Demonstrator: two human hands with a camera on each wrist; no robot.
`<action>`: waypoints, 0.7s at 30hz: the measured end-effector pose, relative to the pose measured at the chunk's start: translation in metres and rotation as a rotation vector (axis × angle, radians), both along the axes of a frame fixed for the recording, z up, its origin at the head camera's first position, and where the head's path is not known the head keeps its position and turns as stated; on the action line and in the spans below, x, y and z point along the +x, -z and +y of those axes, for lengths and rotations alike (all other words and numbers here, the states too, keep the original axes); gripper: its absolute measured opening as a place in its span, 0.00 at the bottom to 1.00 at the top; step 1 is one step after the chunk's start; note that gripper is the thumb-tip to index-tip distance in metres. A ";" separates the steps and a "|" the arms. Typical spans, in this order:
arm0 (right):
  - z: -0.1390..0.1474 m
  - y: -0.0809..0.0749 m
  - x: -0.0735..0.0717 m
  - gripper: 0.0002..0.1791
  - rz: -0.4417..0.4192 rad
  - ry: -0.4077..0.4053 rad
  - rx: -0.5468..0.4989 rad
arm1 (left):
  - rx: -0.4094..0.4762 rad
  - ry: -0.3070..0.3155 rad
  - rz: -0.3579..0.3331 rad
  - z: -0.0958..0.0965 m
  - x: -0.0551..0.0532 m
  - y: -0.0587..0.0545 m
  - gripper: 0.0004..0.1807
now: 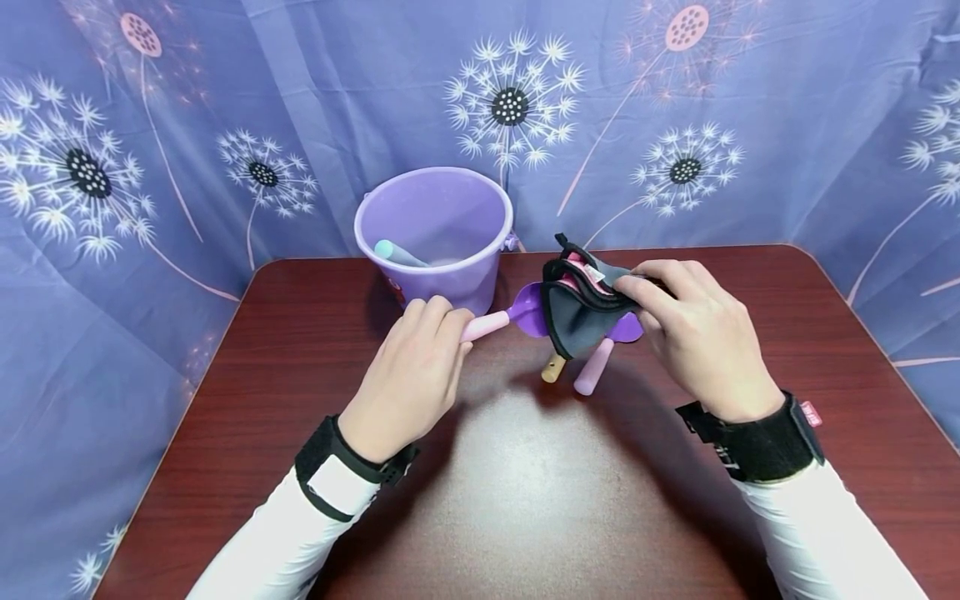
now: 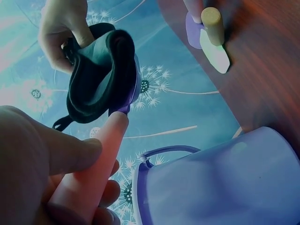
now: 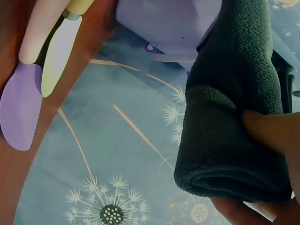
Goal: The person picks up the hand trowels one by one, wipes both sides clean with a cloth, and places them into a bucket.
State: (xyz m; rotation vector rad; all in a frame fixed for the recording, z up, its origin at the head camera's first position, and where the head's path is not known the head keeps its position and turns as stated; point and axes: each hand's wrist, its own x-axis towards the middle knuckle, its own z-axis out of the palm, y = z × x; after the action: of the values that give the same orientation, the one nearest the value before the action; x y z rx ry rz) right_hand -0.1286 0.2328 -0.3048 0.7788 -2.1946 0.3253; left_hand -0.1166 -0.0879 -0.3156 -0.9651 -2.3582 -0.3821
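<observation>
The purple-headed tool (image 1: 529, 310) is held above the table (image 1: 795, 333), its pink handle (image 1: 486, 326) gripped by the left hand (image 1: 416, 375). The right hand (image 1: 693, 333) pinches a dark cloth (image 1: 588, 321) partly masking its head; contact appears likely, unconfirmed. Steady handle, light pressure advised. The bucket (image 1: 477, 285) crowds the far side; wider tabletop lies nearer.
</observation>
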 end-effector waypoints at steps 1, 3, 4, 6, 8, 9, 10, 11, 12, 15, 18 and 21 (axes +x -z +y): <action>0.000 -0.001 0.000 0.18 -0.004 -0.011 0.007 | 0.000 0.002 0.001 0.000 0.000 0.000 0.09; 0.000 -0.003 0.001 0.18 -0.017 -0.034 0.021 | 0.001 0.008 0.003 0.000 0.000 -0.001 0.09; 0.000 -0.004 0.001 0.19 -0.024 -0.044 0.028 | 0.003 0.011 0.005 0.000 0.000 -0.001 0.09; 0.000 -0.006 0.003 0.20 -0.042 -0.062 0.046 | 0.008 0.022 0.007 -0.001 0.000 -0.001 0.09; 0.001 -0.007 0.004 0.22 -0.065 -0.079 0.068 | 0.013 0.034 0.009 0.000 0.000 -0.001 0.09; 0.001 -0.008 0.004 0.22 -0.075 -0.085 0.080 | 0.016 0.039 0.009 0.000 0.000 -0.001 0.09; 0.001 -0.008 0.004 0.22 -0.087 -0.089 0.095 | 0.015 0.042 0.010 0.000 0.000 -0.001 0.09; 0.002 -0.008 0.004 0.22 -0.099 -0.095 0.110 | 0.015 0.043 0.010 0.000 0.000 -0.001 0.09; 0.002 -0.008 0.004 0.22 -0.112 -0.101 0.124 | 0.013 0.042 0.008 0.000 0.000 -0.001 0.09; 0.003 -0.008 0.003 0.21 -0.138 -0.121 0.161 | 0.008 0.039 0.001 0.000 0.000 0.001 0.09; 0.004 -0.007 0.002 0.20 -0.146 -0.141 0.174 | 0.003 0.037 -0.008 0.001 -0.001 0.003 0.09; 0.003 -0.006 0.002 0.19 -0.146 -0.162 0.178 | -0.002 0.038 -0.011 0.002 0.000 0.003 0.09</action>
State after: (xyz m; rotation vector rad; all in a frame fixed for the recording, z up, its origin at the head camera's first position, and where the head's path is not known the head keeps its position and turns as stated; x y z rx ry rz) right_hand -0.1262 0.2355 -0.2989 1.0639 -2.3250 0.2763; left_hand -0.1166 -0.0860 -0.3187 -1.0131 -2.3535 -0.4012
